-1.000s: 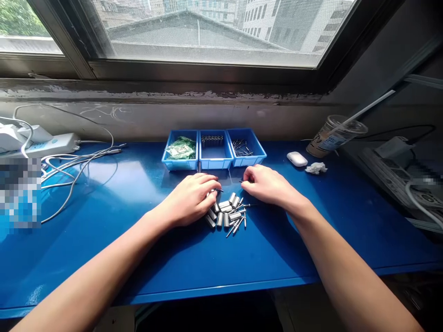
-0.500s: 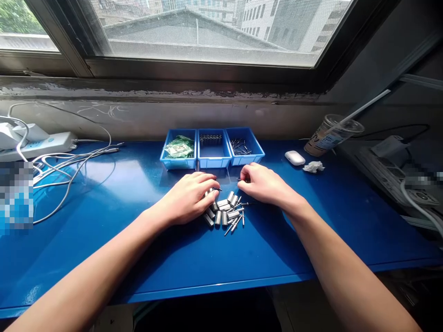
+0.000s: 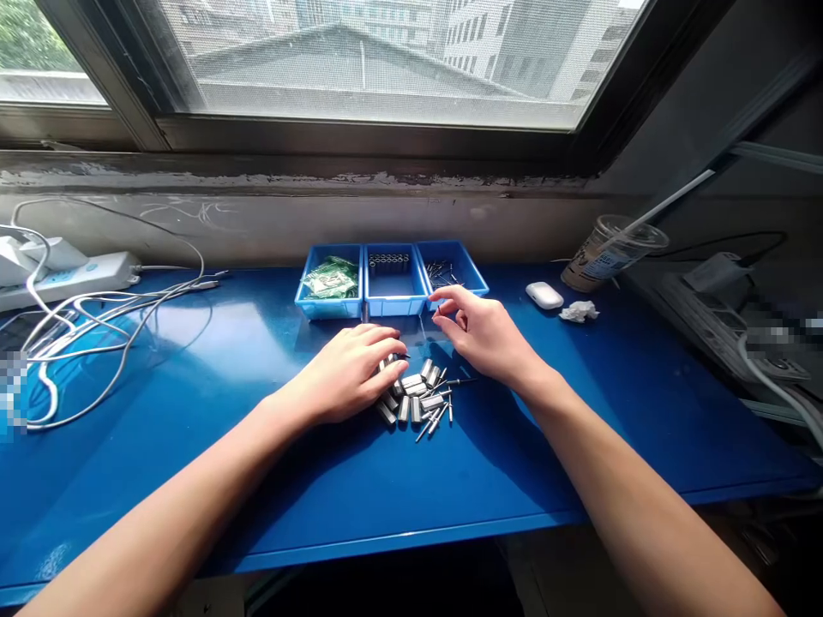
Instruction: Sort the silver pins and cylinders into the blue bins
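My left hand [image 3: 347, 374] lies on the blue table [image 3: 257, 480] with its fingers curled round a metal cylinder at the left edge of a small pile of metal cylinders and thin pins [image 3: 421, 396]. A dark tip sticks out past its fingertips. My right hand [image 3: 482, 332] hovers just in front of the right blue bin [image 3: 477, 286], which holds thin pins. Its index finger and thumb are stretched apart, and I see nothing between them. The middle bin [image 3: 395, 305] holds a row of cylinders. The left bin [image 3: 327, 307] holds green packets.
A white earbud case [image 3: 543, 295], a crumpled tissue [image 3: 577, 312] and a plastic cup with a straw [image 3: 608, 253] stand to the right. A white power strip [image 3: 70, 274] and loose white cables [image 3: 96, 321] lie at the left. Another power strip [image 3: 726, 330] sits far right.
My right hand has lifted off the table and moved forward to the right bin, its pinch opening. My left hand has stayed on the pile.
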A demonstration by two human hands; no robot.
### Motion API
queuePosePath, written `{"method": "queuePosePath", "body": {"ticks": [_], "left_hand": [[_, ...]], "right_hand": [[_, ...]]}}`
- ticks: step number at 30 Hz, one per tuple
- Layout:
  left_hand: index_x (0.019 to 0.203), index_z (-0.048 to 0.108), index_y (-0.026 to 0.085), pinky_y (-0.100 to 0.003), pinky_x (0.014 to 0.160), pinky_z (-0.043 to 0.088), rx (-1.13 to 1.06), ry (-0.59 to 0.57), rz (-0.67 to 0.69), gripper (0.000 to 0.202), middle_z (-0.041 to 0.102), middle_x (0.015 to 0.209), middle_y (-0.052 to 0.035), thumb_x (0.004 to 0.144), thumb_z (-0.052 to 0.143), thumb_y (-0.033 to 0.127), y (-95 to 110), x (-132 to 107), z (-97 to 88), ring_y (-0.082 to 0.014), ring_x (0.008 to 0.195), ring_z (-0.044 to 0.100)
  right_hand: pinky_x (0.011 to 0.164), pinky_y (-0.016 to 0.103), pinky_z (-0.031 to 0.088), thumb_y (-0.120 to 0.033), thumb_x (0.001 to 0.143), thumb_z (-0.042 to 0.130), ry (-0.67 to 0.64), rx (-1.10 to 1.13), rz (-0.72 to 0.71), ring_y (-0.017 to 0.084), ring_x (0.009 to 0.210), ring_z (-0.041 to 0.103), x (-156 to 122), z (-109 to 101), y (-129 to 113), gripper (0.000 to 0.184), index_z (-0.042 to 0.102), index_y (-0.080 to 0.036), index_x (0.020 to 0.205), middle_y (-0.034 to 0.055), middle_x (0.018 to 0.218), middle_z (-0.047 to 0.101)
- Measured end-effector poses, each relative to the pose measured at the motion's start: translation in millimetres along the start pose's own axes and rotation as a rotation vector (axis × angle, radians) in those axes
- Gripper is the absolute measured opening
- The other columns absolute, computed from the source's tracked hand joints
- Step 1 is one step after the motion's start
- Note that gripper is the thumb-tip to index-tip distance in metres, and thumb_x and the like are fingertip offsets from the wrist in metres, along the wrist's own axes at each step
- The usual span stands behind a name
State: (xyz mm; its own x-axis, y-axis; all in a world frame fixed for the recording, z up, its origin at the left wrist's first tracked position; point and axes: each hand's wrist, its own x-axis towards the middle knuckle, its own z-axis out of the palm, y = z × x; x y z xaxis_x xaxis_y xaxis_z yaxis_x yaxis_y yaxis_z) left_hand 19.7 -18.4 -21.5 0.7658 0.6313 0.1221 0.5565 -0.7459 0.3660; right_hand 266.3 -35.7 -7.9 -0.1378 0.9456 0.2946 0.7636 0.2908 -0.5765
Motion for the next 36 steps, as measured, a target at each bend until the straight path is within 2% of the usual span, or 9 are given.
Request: {"method": "queuePosePath", "body": {"ticks": [2, 6, 13, 16, 19, 23, 28, 32, 36], "left_hand": [[0.128, 0.071, 0.021, -0.055, 0.116, 0.045, 0.002, 0.001, 0.006, 0.039, 0.062, 0.149, -0.0127, 0.110, 0.044, 0.044, 0, 0, 0.2, -0.0326, 0.141, 0.054], [0.129, 0.070, 0.020, -0.055, 0.117, 0.045, 0.001, -0.001, 0.008, 0.040, 0.062, 0.149, -0.0131, 0.111, 0.044, 0.045, -1, 0, 0.6, -0.0325, 0.141, 0.054], [0.129, 0.070, 0.021, -0.055, 0.117, 0.045, 0.007, 0.011, 0.018, 0.041, 0.062, 0.149, -0.0134, 0.111, 0.043, 0.046, -2, -1, 1.6, -0.0328, 0.141, 0.055], [0.129, 0.070, 0.021, -0.054, 0.117, 0.045, 0.004, 0.011, 0.015, 0.040, 0.062, 0.149, -0.0129, 0.111, 0.043, 0.046, -2, -1, 1.8, -0.0322, 0.140, 0.055], [0.129, 0.070, 0.021, -0.054, 0.117, 0.045, 0.009, 0.009, 0.016, 0.040, 0.062, 0.149, -0.0128, 0.111, 0.043, 0.046, -2, -1, 1.6, -0.0319, 0.140, 0.055], [0.129, 0.070, 0.021, -0.054, 0.118, 0.045, 0.012, 0.011, 0.018, 0.042, 0.062, 0.149, -0.0129, 0.111, 0.043, 0.046, -1, -1, 1.0, -0.0320, 0.140, 0.055], [0.128, 0.071, 0.020, -0.054, 0.118, 0.046, 0.002, 0.021, 0.021, 0.042, 0.062, 0.148, -0.0134, 0.110, 0.043, 0.047, -1, -1, 0.7, -0.0326, 0.139, 0.056], [0.129, 0.070, 0.020, -0.054, 0.116, 0.047, -0.004, 0.019, 0.026, 0.043, 0.063, 0.147, -0.0130, 0.111, 0.043, 0.047, -1, -1, 0.5, -0.0327, 0.138, 0.056], [0.129, 0.070, 0.020, -0.054, 0.116, 0.047, -0.005, 0.006, 0.009, 0.042, 0.062, 0.148, -0.0125, 0.111, 0.043, 0.046, 0, 0, -0.2, -0.0319, 0.139, 0.056]], "right_hand": [[0.077, 0.028, 0.051, -0.021, 0.099, 0.061, 0.017, 0.010, -0.020, 0.017, 0.083, 0.070, 0, 0, 0, 0.026, 0.069, -0.024, 0.123, 0.0023, 0.103, 0.078], [0.083, 0.030, 0.055, -0.022, 0.099, 0.063, 0.033, 0.020, -0.061, 0.019, 0.089, 0.074, 1, 1, 1, 0.018, 0.075, -0.024, 0.112, 0.0027, 0.103, 0.080], [0.092, 0.033, 0.058, -0.019, 0.101, 0.059, 0.036, 0.061, -0.126, 0.021, 0.106, 0.075, 2, 2, 0, 0.021, 0.078, -0.022, 0.110, 0.0038, 0.113, 0.081], [0.092, 0.035, 0.059, -0.017, 0.099, 0.059, 0.053, 0.048, -0.156, 0.021, 0.106, 0.074, 2, 1, 0, 0.021, 0.078, -0.021, 0.108, 0.0055, 0.112, 0.080], [0.088, 0.035, 0.060, -0.017, 0.099, 0.060, 0.090, 0.067, -0.145, 0.020, 0.097, 0.074, 1, 0, -2, 0.022, 0.078, -0.019, 0.112, 0.0069, 0.111, 0.078], [0.088, 0.035, 0.063, -0.023, 0.098, 0.065, 0.164, 0.250, -0.072, 0.020, 0.095, 0.076, 0, -1, -4, 0.021, 0.078, -0.022, 0.115, 0.0051, 0.110, 0.079], [0.093, 0.038, 0.064, -0.033, 0.091, 0.077, 0.255, 0.552, -0.019, 0.022, 0.096, 0.078, 2, -3, -8, 0.016, 0.080, -0.023, 0.103, 0.0042, 0.103, 0.081], [0.084, 0.038, 0.064, -0.040, 0.083, 0.085, 0.327, 0.707, 0.033, 0.022, 0.087, 0.078, 4, -9, -13, 0.023, 0.078, -0.023, 0.097, 0.0042, 0.094, 0.081], [0.071, 0.030, 0.059, -0.051, 0.087, 0.079, 0.387, 0.789, 0.119, 0.017, 0.073, 0.071, 5, -17, -12, 0.029, 0.072, -0.022, 0.086, 0.0017, 0.078, 0.073]]}}
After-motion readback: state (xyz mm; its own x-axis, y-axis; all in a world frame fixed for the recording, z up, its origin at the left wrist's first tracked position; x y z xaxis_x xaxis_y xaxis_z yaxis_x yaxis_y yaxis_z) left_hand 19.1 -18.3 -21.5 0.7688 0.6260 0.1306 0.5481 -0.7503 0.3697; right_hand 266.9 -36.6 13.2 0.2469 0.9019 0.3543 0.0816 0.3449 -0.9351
